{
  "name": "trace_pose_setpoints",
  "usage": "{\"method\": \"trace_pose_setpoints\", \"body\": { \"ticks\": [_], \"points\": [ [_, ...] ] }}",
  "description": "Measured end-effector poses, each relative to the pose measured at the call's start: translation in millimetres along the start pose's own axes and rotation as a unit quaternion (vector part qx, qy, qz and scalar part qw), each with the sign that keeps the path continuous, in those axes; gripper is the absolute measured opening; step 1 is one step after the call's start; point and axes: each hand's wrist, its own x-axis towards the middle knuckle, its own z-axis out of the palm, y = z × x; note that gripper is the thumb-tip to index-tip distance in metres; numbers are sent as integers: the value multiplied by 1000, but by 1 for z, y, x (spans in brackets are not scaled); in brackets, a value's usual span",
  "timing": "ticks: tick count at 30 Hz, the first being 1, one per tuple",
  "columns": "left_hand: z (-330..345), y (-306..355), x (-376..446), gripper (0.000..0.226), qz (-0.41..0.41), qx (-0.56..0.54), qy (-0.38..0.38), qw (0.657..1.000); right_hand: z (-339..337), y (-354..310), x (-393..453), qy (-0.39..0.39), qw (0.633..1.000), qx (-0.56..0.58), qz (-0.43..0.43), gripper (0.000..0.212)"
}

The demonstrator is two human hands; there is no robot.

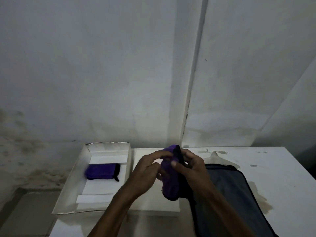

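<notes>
A purple cloth with black trim [168, 177] hangs bunched above the white table [266, 170], held between both hands. My right hand [191, 165] grips its upper part, thumb across the purple side and fingers curled behind the black edge. My left hand [145, 171] is at the cloth's left side, its fingertips pinching the top fold. A second purple cloth [101, 171], folded into a rectangle with a black edge and loop, lies inside the white box [68, 185] on the left.
A dark grey zippered bag [230, 194] lies flat on the table under my right forearm. The white box holds paper dividers [95, 198] and overhangs the table's left side. Stained white walls stand close behind the table.
</notes>
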Motion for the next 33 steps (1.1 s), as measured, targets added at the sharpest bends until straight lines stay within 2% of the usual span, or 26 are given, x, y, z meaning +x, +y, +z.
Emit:
{"method": "trace_pose_setpoints", "body": {
  "ticks": [3, 5, 6, 8, 10, 13, 16, 21, 25, 28, 33],
  "points": [
    [-13, -5, -4, 27, -24, -27, 144, 989, 10, -1, 2, -7, 999, 17, 35, 29],
    [-24, -17, -7, 24, -101, -45, 212, 971, 18, -4, 3, -19, 997, 32, 63, 31],
    [-31, -23, -8, 32, -154, -68, 191, 967, 21, -4, 3, -24, 996, 49, 76, 32],
    [-39, -29, -13, 40, -229, -159, 91, 956, 25, -7, 4, -39, 991, 85, 97, 32],
    [-44, -30, -19, 34, -238, -273, 44, 931, 30, -8, 5, -55, 988, 100, 105, 35],
    [-50, -27, -22, 26, -153, -338, 83, 925, 37, -9, 5, -54, 987, 100, 114, 32],
    [-58, -14, -20, 21, -81, -287, 150, 942, 40, -8, 3, -44, 985, 94, 137, 29],
    [-60, 8, -22, 16, 0, -171, 210, 963, 48, -7, -1, -54, 981, 106, 155, 28],
    [-63, 9, -21, 20, -2, -153, 222, 963, 58, -6, 2, -52, 982, 98, 156, 33],
    [-70, 3, -21, 22, -45, -185, 215, 958, 70, -6, 6, -55, 981, 100, 160, 32],
    [-87, -10, -33, 44, -146, -308, 130, 931, 86, -9, 12, -27, 985, 53, 162, 32]
  ]
}}
